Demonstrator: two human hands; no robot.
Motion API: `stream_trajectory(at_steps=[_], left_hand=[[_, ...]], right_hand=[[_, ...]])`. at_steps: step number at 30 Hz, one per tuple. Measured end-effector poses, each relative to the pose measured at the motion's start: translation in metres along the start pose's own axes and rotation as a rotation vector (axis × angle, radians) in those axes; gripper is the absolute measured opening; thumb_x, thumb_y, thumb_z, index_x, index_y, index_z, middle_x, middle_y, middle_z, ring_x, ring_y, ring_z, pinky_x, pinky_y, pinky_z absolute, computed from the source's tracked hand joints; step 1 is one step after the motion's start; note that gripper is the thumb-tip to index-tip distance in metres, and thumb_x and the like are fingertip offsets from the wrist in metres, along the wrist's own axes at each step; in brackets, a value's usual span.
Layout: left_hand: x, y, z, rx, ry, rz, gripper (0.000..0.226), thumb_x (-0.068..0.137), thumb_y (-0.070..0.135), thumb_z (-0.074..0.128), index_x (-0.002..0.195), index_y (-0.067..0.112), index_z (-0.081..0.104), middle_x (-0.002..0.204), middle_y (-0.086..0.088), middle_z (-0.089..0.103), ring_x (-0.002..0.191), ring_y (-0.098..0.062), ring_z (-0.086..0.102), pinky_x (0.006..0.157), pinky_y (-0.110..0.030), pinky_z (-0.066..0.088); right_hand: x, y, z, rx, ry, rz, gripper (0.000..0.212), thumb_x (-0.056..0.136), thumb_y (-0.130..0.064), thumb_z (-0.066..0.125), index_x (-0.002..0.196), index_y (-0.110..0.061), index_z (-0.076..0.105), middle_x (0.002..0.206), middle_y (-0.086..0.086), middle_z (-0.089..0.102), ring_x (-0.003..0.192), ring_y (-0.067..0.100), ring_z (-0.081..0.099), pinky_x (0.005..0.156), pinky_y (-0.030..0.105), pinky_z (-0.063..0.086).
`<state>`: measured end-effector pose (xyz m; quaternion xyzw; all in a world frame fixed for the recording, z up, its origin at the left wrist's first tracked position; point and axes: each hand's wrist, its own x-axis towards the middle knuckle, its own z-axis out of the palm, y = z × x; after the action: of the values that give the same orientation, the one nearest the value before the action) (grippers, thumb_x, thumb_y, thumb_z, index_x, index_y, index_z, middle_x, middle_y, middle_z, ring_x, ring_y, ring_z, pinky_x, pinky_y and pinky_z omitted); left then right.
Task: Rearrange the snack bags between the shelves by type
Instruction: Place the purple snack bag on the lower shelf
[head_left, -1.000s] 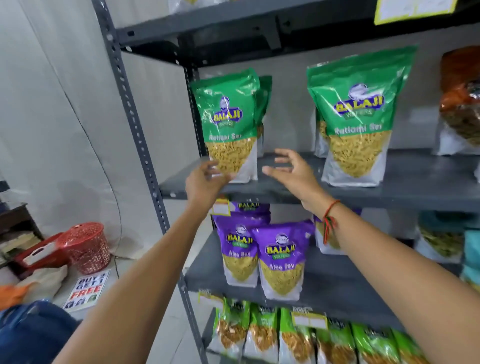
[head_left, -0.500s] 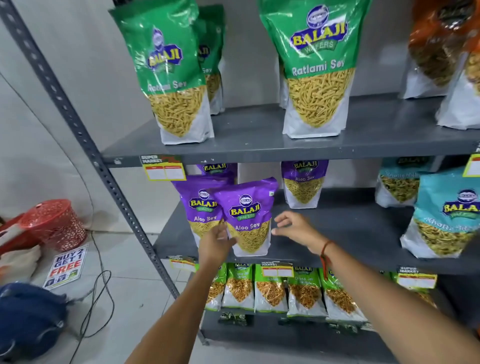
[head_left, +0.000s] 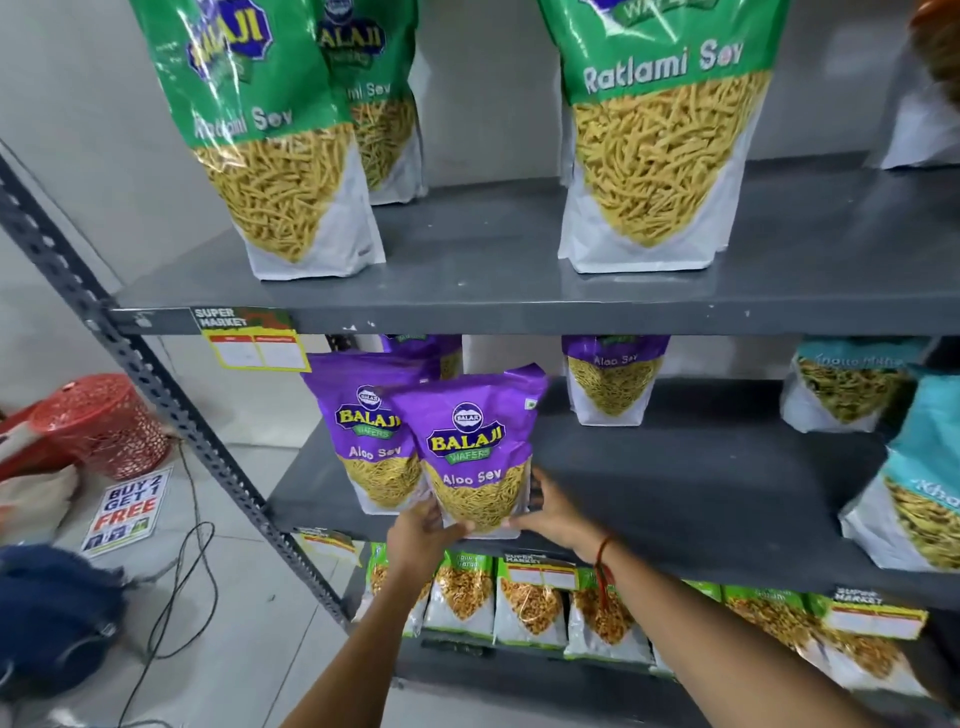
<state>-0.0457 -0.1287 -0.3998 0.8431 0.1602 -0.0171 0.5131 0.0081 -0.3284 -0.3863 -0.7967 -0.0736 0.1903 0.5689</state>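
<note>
A purple Aloo Sev bag (head_left: 475, 452), clear-windowed over yellow strands, is held upright at the middle shelf (head_left: 701, 499) front edge, its lower corners clasped by the left hand (head_left: 423, 532) and right hand (head_left: 550, 512). Behind it, a second purple bag (head_left: 363, 431) is partly hidden.

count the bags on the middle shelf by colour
purple bags: 4
teal bags: 2
total: 6 in view
</note>
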Motion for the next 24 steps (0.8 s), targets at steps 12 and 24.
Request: stream_trajectory(at_steps=[12,24], left_hand=[[-0.009,0.039,0.079,0.015,-0.100,0.090,0.033,0.065,0.041,0.084,0.095,0.032,0.073,0.087,0.021,0.076,0.078,0.010,0.068,0.070,-0.016,0.055],[-0.014,0.056,0.142,0.076,-0.131,0.136,0.050,0.058,0.064,0.074,0.091,0.027,0.069,0.085,0.004,0.077,0.081,-0.012,0.073,0.072,-0.040,0.059]], right_hand=[[-0.032,0.032,-0.087,0.024,0.113,0.054,0.078,0.056,-0.008,0.086,0.122,-0.023,0.048,0.119,0.004,0.065,0.109,0.021,0.062,0.094,0.041,0.052],[-0.066,0.058,-0.137,0.058,0.203,0.084,0.081,0.060,-0.002,0.085,0.128,-0.020,0.045,0.122,0.006,0.063,0.109,0.021,0.062,0.085,0.027,0.052]])
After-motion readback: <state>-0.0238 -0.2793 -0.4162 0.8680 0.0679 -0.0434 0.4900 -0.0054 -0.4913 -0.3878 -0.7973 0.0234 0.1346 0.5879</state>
